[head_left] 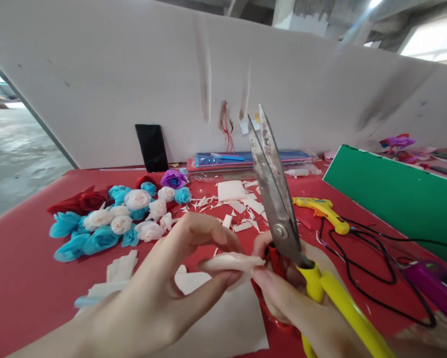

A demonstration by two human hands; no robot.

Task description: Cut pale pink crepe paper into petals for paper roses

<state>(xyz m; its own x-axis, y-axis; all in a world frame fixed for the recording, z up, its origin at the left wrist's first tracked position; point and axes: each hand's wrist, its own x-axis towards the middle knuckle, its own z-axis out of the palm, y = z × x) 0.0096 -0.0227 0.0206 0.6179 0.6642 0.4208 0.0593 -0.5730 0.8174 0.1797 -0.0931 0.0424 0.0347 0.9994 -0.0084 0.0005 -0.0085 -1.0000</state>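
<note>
Fingers (pixel 204 231) of the left hand (pixel 163 288) are pinching a pale folded strip (pixel 226 262) above the near sheet (pixel 226 318), while the right hand (pixel 298 293) is nipping its right end between thumb and fingertip. That hand is also carrying the scissors (pixel 281 231), blades pointing up and far, presumably leaving the fingertips free for the strip. Both hands are reaching in from near, the left one arching over with its thumb underneath.

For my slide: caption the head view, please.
Left hand and right hand hold pale paper, the right also gripping scissors, near flowers.
</note>
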